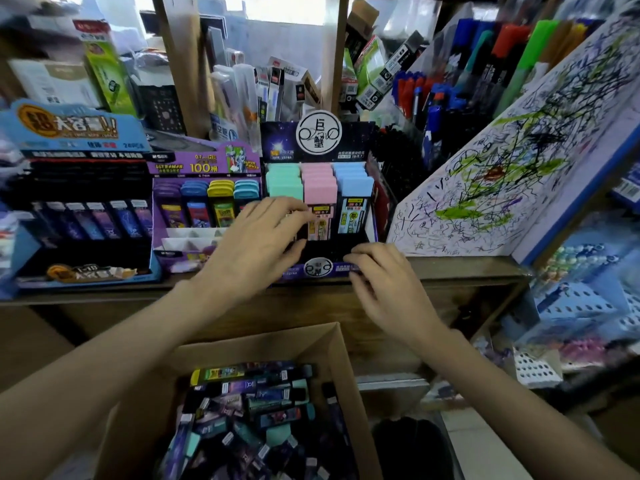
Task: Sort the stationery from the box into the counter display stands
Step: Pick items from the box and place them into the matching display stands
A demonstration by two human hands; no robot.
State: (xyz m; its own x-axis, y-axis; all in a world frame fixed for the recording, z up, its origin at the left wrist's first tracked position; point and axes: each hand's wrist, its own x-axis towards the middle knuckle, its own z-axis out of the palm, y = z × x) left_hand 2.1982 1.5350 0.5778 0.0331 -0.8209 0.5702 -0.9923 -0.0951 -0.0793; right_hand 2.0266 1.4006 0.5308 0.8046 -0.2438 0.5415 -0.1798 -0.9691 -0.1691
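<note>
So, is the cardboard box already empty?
No, the box holds a loose heap of lead cases, dark and mint ones among them.

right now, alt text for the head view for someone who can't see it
Two bare hands work at a dark stand of teal, pink and blue cases on a wooden counter: left hand at the pink row, right hand on the stand's front lip. Below, an open box holds mixed cases.
</note>
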